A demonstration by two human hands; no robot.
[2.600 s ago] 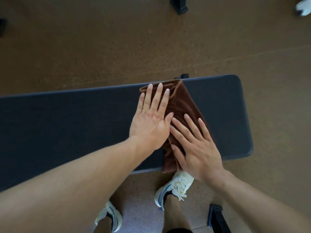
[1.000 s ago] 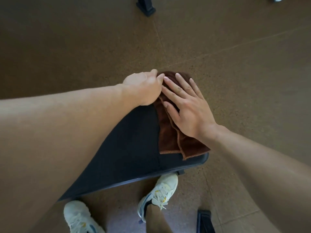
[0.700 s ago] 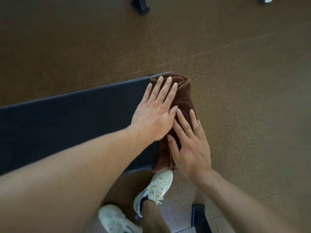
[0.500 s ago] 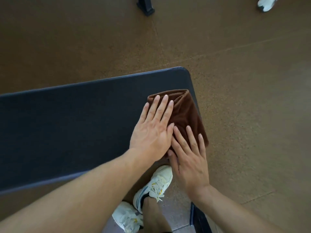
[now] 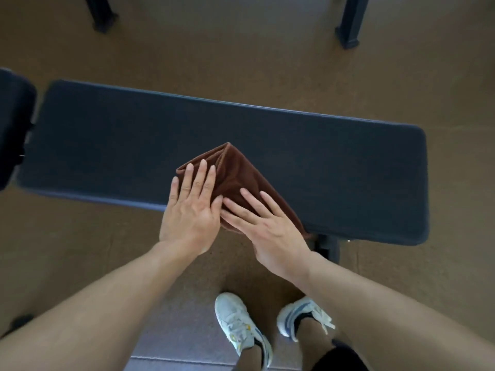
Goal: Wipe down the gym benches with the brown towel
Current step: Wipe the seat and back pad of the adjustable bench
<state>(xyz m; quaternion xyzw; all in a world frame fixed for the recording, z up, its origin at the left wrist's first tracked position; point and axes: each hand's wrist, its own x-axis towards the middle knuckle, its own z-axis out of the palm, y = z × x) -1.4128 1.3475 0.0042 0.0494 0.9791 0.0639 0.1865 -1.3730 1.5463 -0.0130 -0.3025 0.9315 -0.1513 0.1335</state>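
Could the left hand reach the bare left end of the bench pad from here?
Probably yes: the left hand lies flat on the brown towel, and the bench pad to its left is bare, with nothing between.

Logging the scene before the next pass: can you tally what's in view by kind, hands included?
Brown towel: 1
Dark padded bench, plus part of another pad at the left edge: 2
Hands, left hand and right hand, both flat on the towel: 2
White sneakers: 2
Dark frame legs on the floor beyond: 2
Total: 9
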